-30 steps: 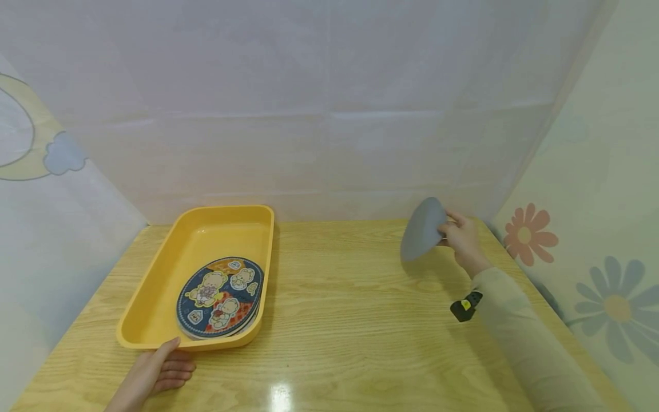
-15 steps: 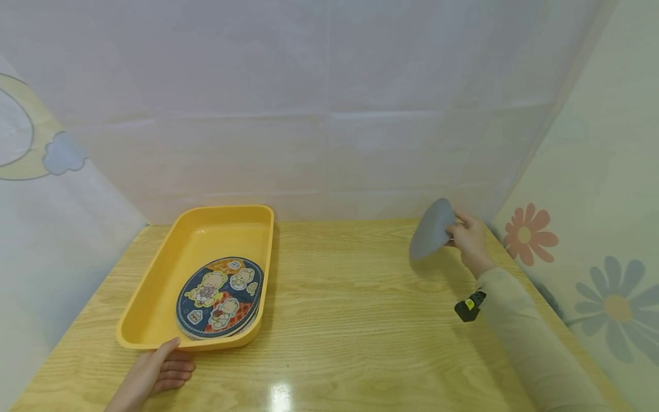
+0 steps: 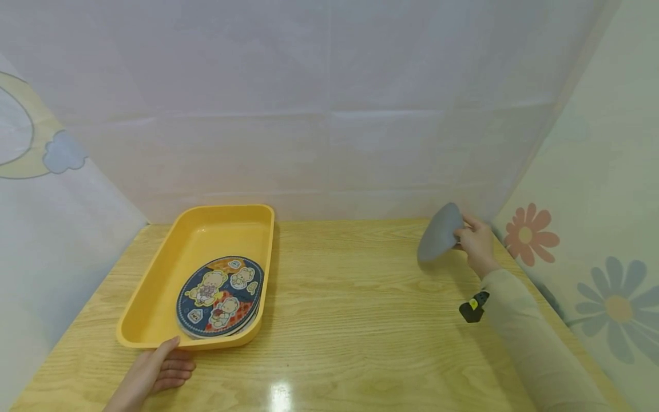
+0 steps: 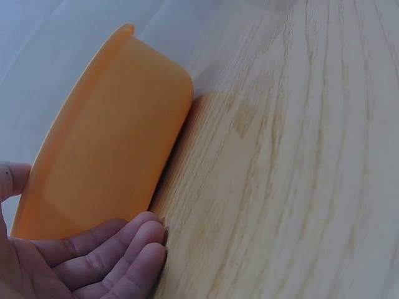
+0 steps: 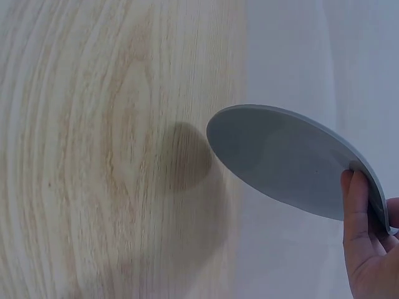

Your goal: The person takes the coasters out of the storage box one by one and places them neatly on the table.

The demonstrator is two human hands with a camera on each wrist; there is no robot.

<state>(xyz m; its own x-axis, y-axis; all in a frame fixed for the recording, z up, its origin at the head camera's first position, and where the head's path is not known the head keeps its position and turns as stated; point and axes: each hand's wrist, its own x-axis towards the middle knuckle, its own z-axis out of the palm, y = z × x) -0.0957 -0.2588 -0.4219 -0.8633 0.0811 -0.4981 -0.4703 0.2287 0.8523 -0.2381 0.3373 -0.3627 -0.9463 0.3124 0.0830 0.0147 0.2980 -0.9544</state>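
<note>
head view: over the far right of a pale wood-grain table (image 3: 350, 309), the right hand (image 3: 475, 239) pinches a thin smooth grey disc (image 3: 440, 232) by its edge, holding it tilted, with its lower end near the wood; the right wrist view shows it bending at the grip. well apart, toward the left, stands a deep yellow plastic tray (image 3: 231, 237). the left hand (image 3: 157, 369) grasps its near side, thumb on the rim, fingers along the outer wall. round navy, orange and red cartoon-bear discs (image 3: 220, 296) lie stacked in the tray's near right part.
</note>
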